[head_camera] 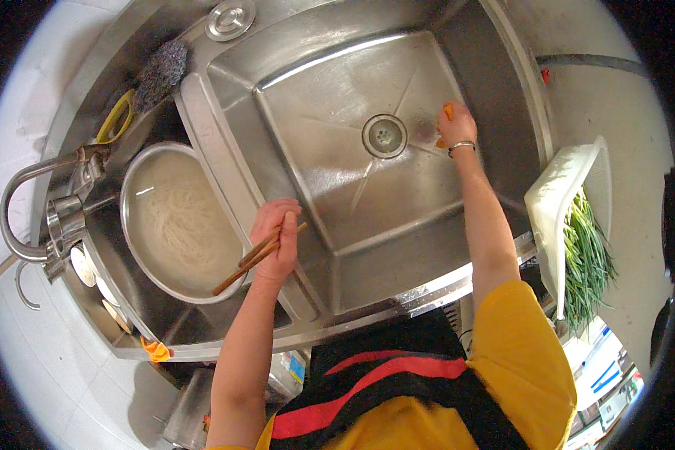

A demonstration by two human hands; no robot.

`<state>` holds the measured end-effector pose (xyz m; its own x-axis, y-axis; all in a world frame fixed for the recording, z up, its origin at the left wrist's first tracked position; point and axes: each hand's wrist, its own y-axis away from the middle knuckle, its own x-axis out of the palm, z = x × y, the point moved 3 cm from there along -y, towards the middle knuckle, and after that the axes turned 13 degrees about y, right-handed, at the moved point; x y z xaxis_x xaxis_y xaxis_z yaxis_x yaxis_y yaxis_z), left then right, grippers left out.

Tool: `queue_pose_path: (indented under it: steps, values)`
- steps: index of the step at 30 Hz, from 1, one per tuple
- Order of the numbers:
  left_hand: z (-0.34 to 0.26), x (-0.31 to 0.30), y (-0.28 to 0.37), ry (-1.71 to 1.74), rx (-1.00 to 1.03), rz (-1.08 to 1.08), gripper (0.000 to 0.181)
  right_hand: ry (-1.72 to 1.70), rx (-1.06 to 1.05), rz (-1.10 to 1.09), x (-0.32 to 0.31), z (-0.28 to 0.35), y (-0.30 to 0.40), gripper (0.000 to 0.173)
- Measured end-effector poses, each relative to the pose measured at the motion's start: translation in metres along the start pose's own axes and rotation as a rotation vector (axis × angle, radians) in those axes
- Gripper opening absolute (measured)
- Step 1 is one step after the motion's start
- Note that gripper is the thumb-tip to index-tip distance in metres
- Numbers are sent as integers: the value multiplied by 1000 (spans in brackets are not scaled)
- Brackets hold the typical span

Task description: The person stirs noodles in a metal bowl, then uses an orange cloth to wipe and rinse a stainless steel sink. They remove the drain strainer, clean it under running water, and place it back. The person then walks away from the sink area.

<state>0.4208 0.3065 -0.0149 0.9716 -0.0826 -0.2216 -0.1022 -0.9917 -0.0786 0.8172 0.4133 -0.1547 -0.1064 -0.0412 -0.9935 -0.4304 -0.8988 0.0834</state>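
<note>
My left hand (275,239) is closed around a pair of wooden chopsticks (247,267) above the divider between two steel sink basins. Left of it, a round metal bowl (188,225) of cloudy water with thin pale noodle-like strands stands in the smaller basin. Inside the large steel sink basin (326,169), my right hand (457,124) grips an orange cloth or sponge (449,111), mostly hidden by the fingers, near the right side. The drain (385,136) lies left of that hand.
A steel scouring pad (162,70), a yellow-rimmed item (115,117) and a metal lid (230,19) lie along the sink's back ledge. The faucet (64,225) is at left. An orange cloth (156,350) hangs on the front-left rim. A white basket (562,185) of green onions (585,259) stands at right.
</note>
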Motion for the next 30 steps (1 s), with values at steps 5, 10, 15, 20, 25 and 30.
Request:
queue_pose_path:
  steps: [5,10,15,20,25,30]
  values:
    - [0,0,1,-3,1,-22,11,499,-193,-76,11,-6,7,24]
    - [1,0,0,40,4,-11,10,282,-474,435,70,54,48,30]
    - [2,-1,2,9,4,-12,9,3,-607,276,102,71,71,32]
    - [2,-1,2,3,-20,-13,9,61,-700,266,123,74,70,26]
    - [-2,0,-2,0,22,-4,9,264,-772,236,131,83,60,19]
    - [-2,0,-2,-9,16,-14,8,315,-737,318,108,95,54,14]
